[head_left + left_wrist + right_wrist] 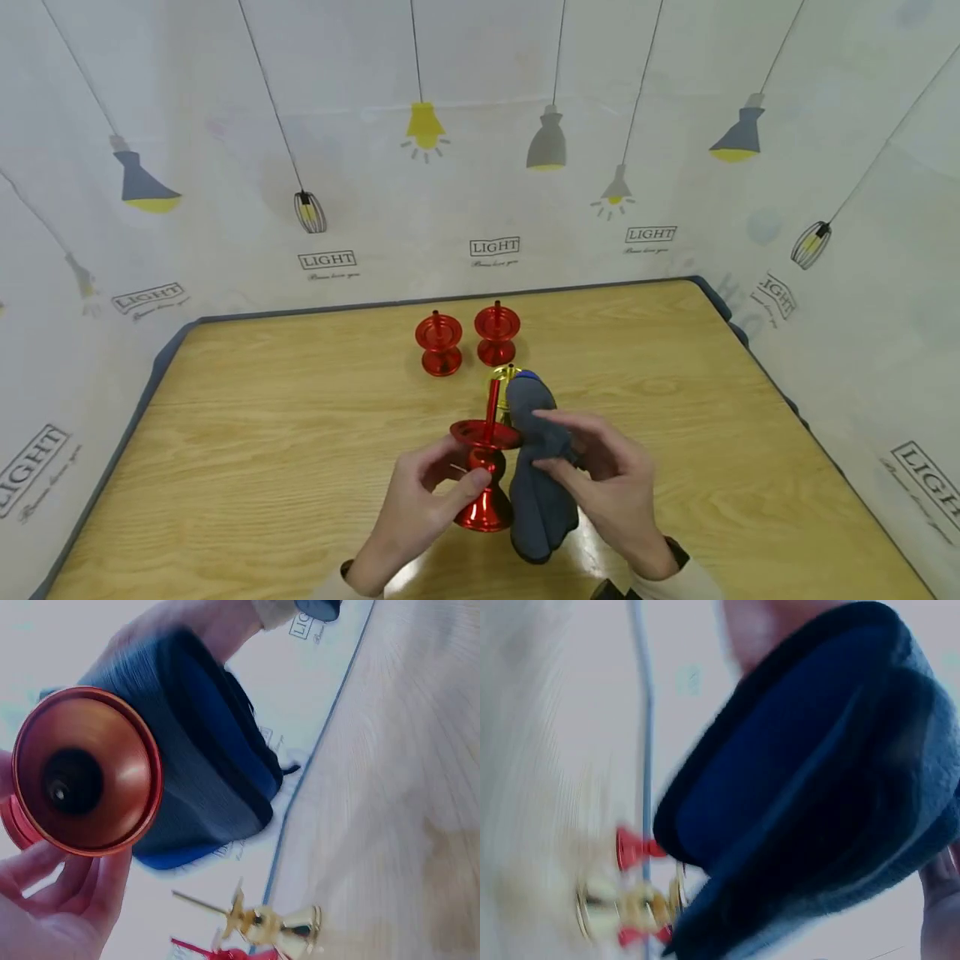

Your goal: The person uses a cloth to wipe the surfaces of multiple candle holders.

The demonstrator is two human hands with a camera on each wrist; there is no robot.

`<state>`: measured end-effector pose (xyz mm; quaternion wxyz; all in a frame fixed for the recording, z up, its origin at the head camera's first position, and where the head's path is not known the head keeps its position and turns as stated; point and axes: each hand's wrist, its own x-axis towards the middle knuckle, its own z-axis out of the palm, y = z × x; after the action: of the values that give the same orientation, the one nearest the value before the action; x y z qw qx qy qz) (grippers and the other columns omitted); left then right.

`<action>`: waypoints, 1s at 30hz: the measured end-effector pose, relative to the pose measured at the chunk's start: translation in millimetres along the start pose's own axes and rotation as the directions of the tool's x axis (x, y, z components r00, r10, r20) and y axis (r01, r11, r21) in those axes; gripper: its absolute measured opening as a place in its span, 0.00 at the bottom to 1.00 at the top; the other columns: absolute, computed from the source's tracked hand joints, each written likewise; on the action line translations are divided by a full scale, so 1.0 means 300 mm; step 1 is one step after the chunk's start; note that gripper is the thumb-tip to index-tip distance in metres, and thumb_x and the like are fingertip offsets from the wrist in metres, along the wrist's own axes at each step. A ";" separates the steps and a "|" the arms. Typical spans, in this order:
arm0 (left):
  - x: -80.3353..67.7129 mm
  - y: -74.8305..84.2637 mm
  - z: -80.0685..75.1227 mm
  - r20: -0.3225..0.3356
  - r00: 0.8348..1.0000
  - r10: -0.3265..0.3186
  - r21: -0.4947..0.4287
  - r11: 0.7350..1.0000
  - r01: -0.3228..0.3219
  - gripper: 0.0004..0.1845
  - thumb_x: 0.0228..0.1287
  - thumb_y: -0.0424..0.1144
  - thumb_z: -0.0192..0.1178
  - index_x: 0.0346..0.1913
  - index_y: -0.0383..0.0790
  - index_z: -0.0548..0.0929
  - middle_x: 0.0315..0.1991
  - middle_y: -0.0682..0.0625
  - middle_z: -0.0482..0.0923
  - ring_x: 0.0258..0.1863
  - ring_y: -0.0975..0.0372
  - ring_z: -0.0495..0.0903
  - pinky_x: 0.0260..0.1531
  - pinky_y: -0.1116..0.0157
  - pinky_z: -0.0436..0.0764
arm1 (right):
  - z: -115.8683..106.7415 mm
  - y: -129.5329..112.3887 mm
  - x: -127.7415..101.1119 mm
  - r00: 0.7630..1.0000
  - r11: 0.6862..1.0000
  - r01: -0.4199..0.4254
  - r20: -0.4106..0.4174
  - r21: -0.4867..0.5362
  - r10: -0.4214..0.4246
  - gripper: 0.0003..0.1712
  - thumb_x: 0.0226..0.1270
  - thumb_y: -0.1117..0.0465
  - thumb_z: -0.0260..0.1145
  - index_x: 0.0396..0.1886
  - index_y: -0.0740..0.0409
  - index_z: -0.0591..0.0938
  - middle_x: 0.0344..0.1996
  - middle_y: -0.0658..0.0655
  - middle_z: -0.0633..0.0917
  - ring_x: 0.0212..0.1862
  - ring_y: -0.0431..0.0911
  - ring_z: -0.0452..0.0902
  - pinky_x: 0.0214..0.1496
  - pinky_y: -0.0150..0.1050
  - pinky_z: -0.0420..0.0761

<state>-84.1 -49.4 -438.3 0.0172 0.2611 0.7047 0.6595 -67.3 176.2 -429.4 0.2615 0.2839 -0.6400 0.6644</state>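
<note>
My left hand (416, 500) grips a shiny red candlestick (483, 504) by its stem, with thumb in front. Its spike points up, and its round base is above the table. In the left wrist view the hollow underside of the candlestick (124, 765) faces the camera. To the right of it, my right hand (618, 487) pinches a folded grey-blue cloth (536, 500) between thumb and fingers. The cloth hangs close beside the candlestick; whether they touch I cannot tell. From the right wrist, the cloth (795, 750) shows a bright blue inner face.
Just beyond the hands stands a gold candlestick (498, 388), partly hidden by the cloth and the held candlestick. Two more red candlesticks, one at left (440, 343) and one at right (497, 333), stand farther back on the wooden table (262, 433). A lamp-printed sheet (487, 192) encloses the table.
</note>
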 end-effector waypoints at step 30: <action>0.010 0.045 0.058 -0.102 0.963 -0.251 0.100 0.960 0.261 0.10 0.63 0.44 0.72 0.44 0.45 0.86 0.34 0.51 0.85 0.33 0.65 0.84 0.40 0.67 0.85 | 0.037 0.034 0.036 0.943 0.837 0.332 0.157 -0.436 -0.292 0.15 0.73 0.57 0.67 0.46 0.66 0.85 0.38 0.61 0.88 0.41 0.49 0.85 0.57 0.30 0.81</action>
<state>-75.8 -32.3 -426.9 0.0565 0.1389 0.7687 0.6218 -81.6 164.6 -428.7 0.3983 0.3427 -0.7334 0.4313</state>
